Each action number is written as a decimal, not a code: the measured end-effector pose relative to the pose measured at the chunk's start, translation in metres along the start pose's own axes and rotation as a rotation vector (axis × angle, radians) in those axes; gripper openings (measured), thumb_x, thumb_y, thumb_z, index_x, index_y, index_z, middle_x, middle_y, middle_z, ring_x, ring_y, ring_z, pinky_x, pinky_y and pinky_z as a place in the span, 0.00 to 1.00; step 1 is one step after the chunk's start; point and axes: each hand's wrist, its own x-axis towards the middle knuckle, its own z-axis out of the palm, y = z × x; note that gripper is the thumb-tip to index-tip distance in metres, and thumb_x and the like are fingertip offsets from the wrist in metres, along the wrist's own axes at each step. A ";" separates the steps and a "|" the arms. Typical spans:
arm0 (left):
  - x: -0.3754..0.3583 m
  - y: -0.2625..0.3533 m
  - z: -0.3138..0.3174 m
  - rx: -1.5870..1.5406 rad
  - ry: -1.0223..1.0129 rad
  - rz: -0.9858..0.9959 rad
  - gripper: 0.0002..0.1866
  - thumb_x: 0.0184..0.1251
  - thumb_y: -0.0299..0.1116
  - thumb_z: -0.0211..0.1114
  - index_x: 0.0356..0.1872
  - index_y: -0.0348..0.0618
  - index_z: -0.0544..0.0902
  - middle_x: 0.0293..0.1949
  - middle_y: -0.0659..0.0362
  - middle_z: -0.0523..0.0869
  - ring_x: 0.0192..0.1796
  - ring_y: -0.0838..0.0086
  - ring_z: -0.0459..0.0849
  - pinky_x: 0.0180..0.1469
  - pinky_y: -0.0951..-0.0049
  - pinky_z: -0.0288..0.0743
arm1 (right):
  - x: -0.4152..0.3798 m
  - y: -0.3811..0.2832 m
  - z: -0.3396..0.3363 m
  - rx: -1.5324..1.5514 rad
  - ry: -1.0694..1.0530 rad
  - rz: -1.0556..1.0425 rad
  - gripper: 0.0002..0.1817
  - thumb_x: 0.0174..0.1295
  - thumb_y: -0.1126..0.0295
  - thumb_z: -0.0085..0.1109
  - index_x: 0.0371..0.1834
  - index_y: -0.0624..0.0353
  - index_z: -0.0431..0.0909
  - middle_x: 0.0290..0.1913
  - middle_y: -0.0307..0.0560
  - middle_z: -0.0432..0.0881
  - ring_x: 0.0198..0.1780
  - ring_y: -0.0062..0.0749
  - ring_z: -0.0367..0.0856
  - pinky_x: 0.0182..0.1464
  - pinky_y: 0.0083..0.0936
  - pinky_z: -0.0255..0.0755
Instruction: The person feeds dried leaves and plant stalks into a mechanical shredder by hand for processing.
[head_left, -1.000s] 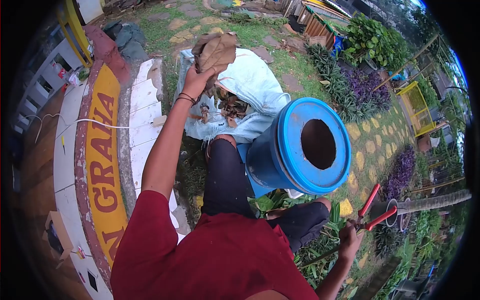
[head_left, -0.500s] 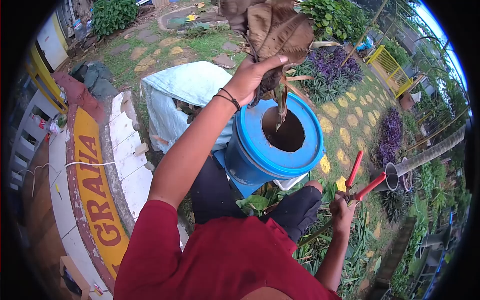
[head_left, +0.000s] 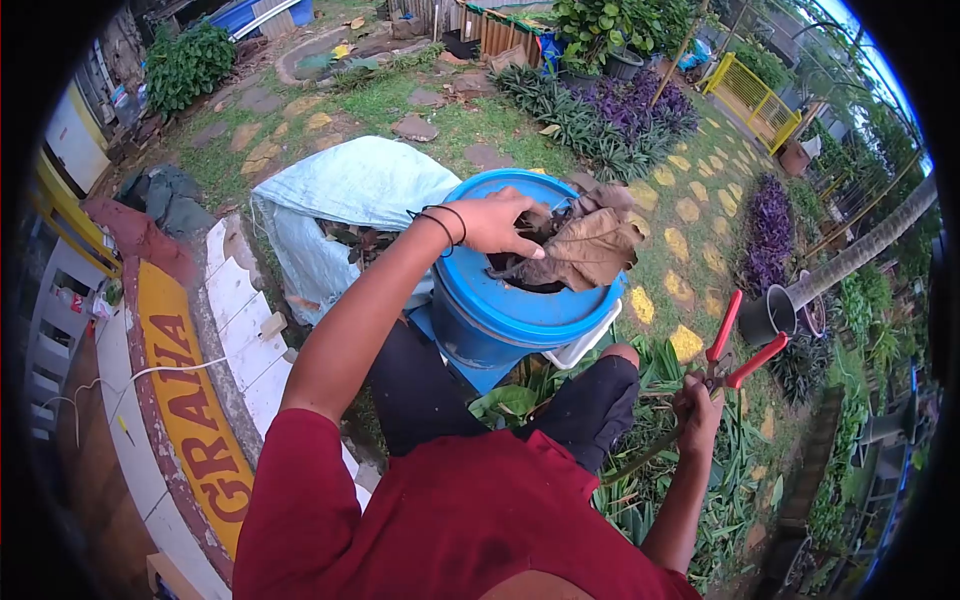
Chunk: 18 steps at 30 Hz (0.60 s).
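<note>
My left hand [head_left: 500, 222] is over the lid of a blue bucket [head_left: 485, 330], closed on a bunch of dry brown leaves [head_left: 590, 250]. The leaves lie at the round hole in the lid, part of them down in it and the broad ones spread across the rim on the right. Off to the right, my right hand [head_left: 698, 412] grips pruning shears [head_left: 722, 368] near the pivot, with their red handles pointing up and apart. A thin greenish stalk [head_left: 645, 457] runs down and left from that hand.
A white woven sack [head_left: 350, 180] with dry leaves in its mouth stands left of the bucket. Cut green leaves [head_left: 670, 500] lie by my legs. A tiled ledge [head_left: 245, 310] curves along the left. Purple plants [head_left: 640, 115] and yellow stepping stones [head_left: 677, 285] are beyond.
My left hand has brought the dry leaves down from above the bucket to its lid hole, where they now press against the lid. The right hand still holds the shears.
</note>
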 end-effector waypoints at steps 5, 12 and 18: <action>-0.010 -0.008 -0.009 -0.021 0.124 -0.025 0.34 0.70 0.52 0.66 0.72 0.50 0.69 0.70 0.47 0.67 0.72 0.50 0.69 0.73 0.54 0.65 | 0.008 -0.008 0.022 -0.087 -0.001 -0.029 0.06 0.65 0.73 0.60 0.40 0.58 0.73 0.22 0.28 0.64 0.17 0.12 0.59 0.20 0.15 0.50; 0.026 0.019 -0.012 0.015 0.157 0.016 0.40 0.67 0.54 0.68 0.74 0.45 0.64 0.70 0.44 0.66 0.73 0.47 0.68 0.73 0.54 0.65 | 0.017 -0.013 0.043 -0.172 -0.066 -0.060 0.06 0.65 0.71 0.60 0.32 0.55 0.73 0.19 0.25 0.61 0.17 0.10 0.55 0.19 0.17 0.46; 0.112 -0.019 0.012 0.099 0.272 0.048 0.41 0.63 0.50 0.71 0.71 0.39 0.67 0.67 0.39 0.71 0.68 0.46 0.74 0.70 0.55 0.70 | 0.007 -0.017 0.066 -0.082 -0.019 -0.138 0.13 0.65 0.72 0.61 0.27 0.52 0.66 0.21 0.25 0.61 0.17 0.11 0.56 0.19 0.16 0.48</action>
